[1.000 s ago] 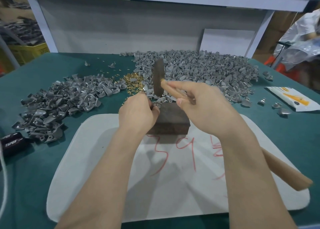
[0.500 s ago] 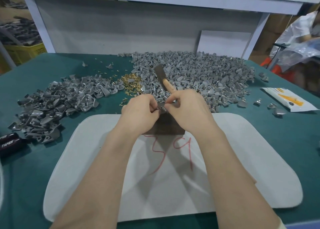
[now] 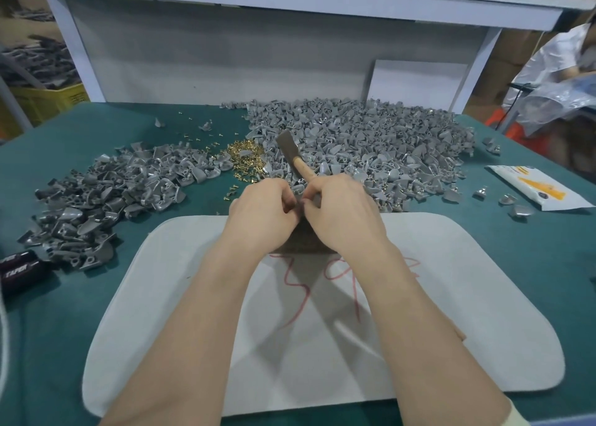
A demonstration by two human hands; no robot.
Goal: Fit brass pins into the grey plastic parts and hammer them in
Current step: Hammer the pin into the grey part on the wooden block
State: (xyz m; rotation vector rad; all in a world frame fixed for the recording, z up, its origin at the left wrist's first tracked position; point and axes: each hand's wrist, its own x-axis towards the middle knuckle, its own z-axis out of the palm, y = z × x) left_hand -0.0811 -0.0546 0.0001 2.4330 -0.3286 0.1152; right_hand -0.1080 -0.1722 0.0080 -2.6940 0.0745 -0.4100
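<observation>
R hand (image 3: 342,216) grips hammer (image 3: 292,154) by handle, head tilted up toward big grey-parts pile (image 3: 371,148). L hand (image 3: 261,213), fingers curled, meets it over dark block (image 3: 300,242) on white mat (image 3: 451,296); can't tell what it holds. Loose brass pins (image 3: 245,158) lie on desk (image 3: 532,264) betw. two piles.

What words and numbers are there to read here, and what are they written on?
"TAPER": white letters on the black object at the table's left edge.
Red handwriting on the white mat: looks like "3" and one more digit, partly covered, not sure.
White and yellow packet on the right: print too blurred to read.
</observation>
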